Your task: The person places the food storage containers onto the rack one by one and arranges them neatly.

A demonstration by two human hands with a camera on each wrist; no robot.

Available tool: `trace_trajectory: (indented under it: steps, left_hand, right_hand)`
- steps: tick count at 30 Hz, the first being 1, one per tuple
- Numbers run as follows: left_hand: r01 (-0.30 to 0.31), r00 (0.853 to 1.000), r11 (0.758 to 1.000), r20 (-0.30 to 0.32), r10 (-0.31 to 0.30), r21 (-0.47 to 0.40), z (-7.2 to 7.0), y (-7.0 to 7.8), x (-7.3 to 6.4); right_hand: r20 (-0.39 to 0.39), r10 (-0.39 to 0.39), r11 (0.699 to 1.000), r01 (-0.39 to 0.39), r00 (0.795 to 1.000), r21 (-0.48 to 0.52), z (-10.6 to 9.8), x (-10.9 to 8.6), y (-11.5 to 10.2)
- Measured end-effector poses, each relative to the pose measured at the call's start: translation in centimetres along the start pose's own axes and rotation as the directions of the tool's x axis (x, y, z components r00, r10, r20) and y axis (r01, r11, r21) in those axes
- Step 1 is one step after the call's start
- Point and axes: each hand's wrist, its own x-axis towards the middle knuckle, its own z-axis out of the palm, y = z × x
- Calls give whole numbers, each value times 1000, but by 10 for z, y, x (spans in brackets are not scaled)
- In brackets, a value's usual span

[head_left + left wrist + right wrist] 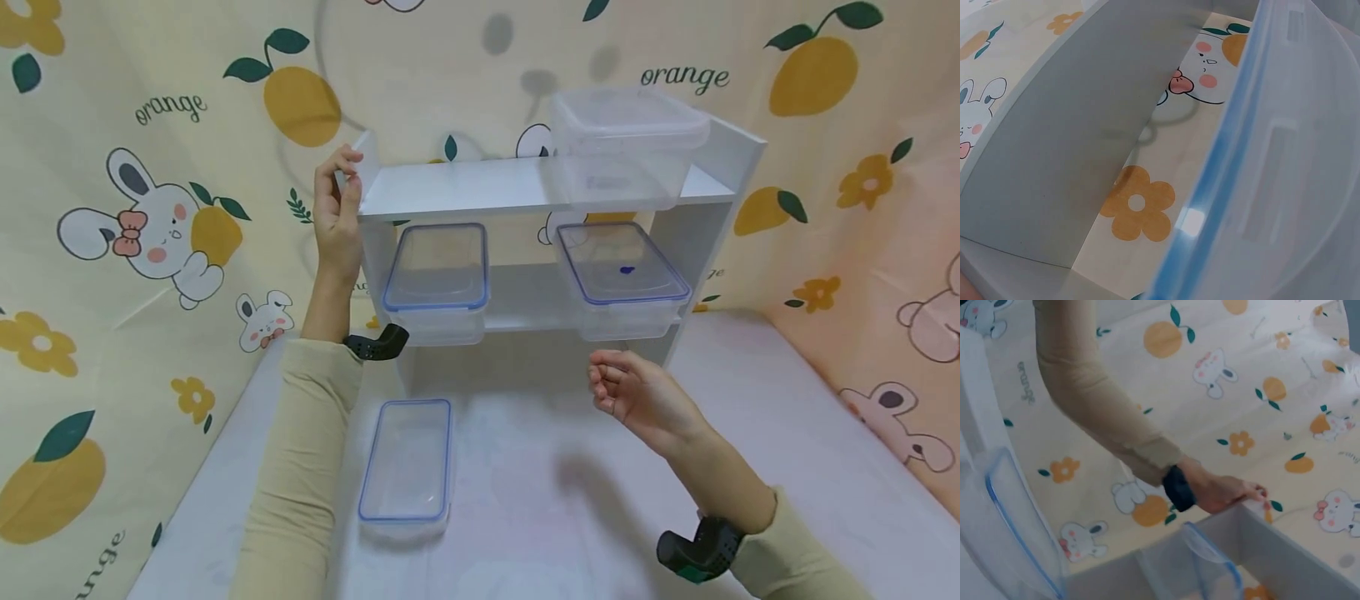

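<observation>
The left hand [340, 212] is gripping one shelf [465, 185]; three boxes [437, 267] are resting there, a fourth box [407, 462] below. The right hand [647, 400], loosely curled, is holding nothing.

A white counter [517, 517] carries a white shelf [517, 292] at its twelve o'clock. From the shelf's middle, a blue-rimmed box [406, 462] lies on the counter at seven o'clock; the upper board [465, 185] bears a frosted box [630, 154] at one, the lower board [525, 321] a wide-lidded clear box [437, 268] at nine and a blue-spotted clear box [625, 271] at three.

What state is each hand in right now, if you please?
Left hand: holding the white shelf's left side panel near its top.
Right hand: open, fingers loosely curled, holding nothing.
</observation>
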Motion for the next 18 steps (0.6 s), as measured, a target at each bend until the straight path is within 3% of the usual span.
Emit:
trace_trajectory:
  steps: [9,18]
  left_hand:
    - [4,1000,1000,2,-4,-4,0,1,0]
    - [26,1000,1000,-3,-26,-11,0,2,0]
  right_hand:
    - [5,109,994,-109,994,-9,7,10,35]
    - [0,220,975,-220,976,26,17,19,65]
